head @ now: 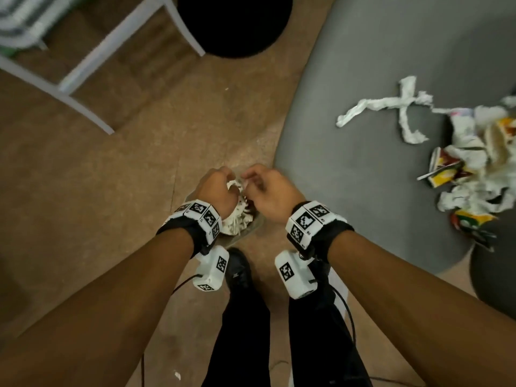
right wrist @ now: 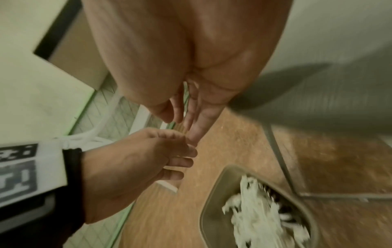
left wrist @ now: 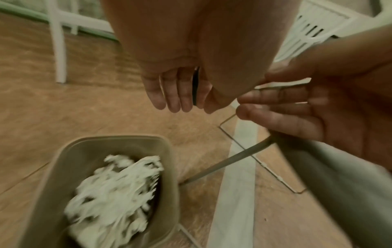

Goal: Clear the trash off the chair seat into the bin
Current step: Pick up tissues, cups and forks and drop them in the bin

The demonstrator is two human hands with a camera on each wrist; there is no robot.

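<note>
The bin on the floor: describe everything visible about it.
The beige plastic bin is a rounded-rectangle tub with a smooth rolled rim, standing upright and open on the brown floor beside the grey chair seat. Crumpled white paper trash lies inside, blurred. The left hand and right hand hover above it; neither touches it.

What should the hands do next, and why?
Probably reach the right hand back to the chair seat. Both hands look empty over the bin, the left hand too. White paper already lies in the bin, yet paper strips and wrappers remain on the seat.
</note>
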